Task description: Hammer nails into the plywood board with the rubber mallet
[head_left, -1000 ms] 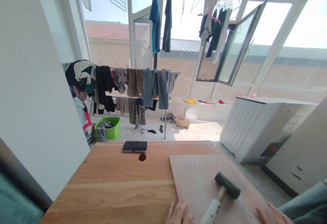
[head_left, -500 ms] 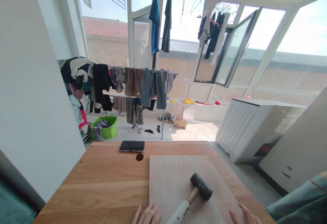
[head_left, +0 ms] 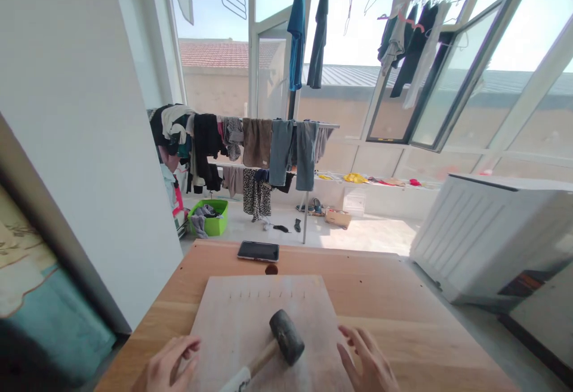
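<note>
A pale wooden board point(head_left: 250, 320) with a row of small nails near its far edge lies on the wooden table point(head_left: 394, 308). A rubber mallet point(head_left: 280, 341) with a black head and light handle lies across the board. My left hand point(head_left: 168, 365) rests on the board's left edge, fingers loosely curled, holding nothing. My right hand point(head_left: 367, 359) sits at the board's right edge with fingers spread. The mallet lies between both hands, touched by neither.
A dark phone point(head_left: 258, 251) lies at the table's far edge beside a round hole point(head_left: 271, 269). A white panel point(head_left: 89, 141) stands left, a white cabinet point(head_left: 492, 231) right. Beyond are a laundry rack point(head_left: 264, 150), a green basket point(head_left: 209, 218) and open windows.
The board with the mallet on it has slid left across the table. Both hands moved with it along its edges. My view has shifted too.
</note>
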{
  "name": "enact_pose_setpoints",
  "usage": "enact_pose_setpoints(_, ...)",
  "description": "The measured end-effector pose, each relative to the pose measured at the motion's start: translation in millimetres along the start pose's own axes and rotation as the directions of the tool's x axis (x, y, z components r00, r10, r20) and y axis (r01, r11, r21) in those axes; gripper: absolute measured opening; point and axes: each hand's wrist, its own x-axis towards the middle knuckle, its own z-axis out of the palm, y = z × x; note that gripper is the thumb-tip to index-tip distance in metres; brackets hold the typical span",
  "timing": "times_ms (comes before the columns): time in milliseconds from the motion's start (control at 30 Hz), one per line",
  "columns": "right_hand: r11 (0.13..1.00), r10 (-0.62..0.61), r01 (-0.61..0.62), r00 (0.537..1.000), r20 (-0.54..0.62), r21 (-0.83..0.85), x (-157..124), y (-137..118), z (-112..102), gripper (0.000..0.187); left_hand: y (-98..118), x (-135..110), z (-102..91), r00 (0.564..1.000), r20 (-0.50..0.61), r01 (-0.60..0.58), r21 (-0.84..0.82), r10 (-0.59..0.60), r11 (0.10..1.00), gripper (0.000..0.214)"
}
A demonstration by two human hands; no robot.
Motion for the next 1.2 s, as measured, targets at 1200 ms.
enact_pose_setpoints(1200,0.971,-0.013,-0.101,0.882,0.471,0.216,149.6,-92.9,54.5,0.018,74.6,117.2,62.8,0.94,0.34,0.058,-0.225,0.022,0.973,0.039)
